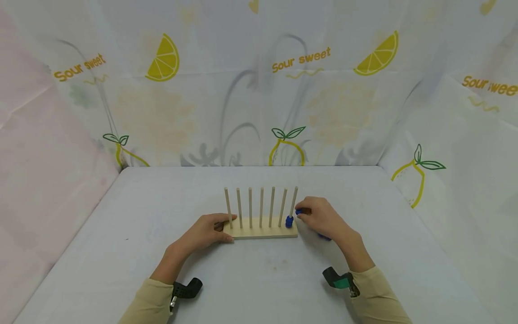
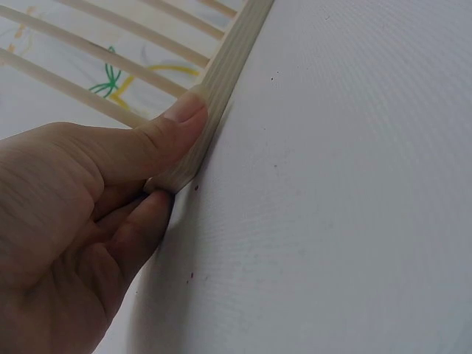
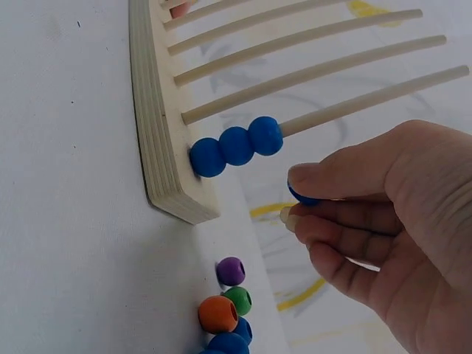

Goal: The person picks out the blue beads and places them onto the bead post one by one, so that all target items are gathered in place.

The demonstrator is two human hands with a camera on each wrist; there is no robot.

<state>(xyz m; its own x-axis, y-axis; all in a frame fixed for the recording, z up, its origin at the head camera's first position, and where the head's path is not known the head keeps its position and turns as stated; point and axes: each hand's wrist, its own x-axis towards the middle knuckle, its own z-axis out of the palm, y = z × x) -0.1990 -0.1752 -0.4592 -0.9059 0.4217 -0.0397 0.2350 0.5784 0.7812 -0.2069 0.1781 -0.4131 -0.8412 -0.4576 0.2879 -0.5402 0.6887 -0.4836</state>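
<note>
A pale wooden base (image 1: 259,232) with several upright pegs stands on the table. Three blue beads (image 3: 237,145) are stacked at the bottom of its rightmost peg. My left hand (image 1: 206,232) grips the left end of the base, its thumb (image 2: 173,131) along the front edge. Beside the rightmost peg, my right hand (image 1: 321,217) pinches a blue bead (image 3: 301,195) between thumb and fingers, apart from the peg. In the right wrist view the fingers mostly cover that bead.
Loose beads lie on the table right of the base: a purple one (image 3: 231,271), a green one (image 3: 238,300), an orange one (image 3: 217,314) and blue ones (image 3: 228,344). In the head view my right forearm partly hides them. Printed cloth (image 1: 226,112) hangs behind the table.
</note>
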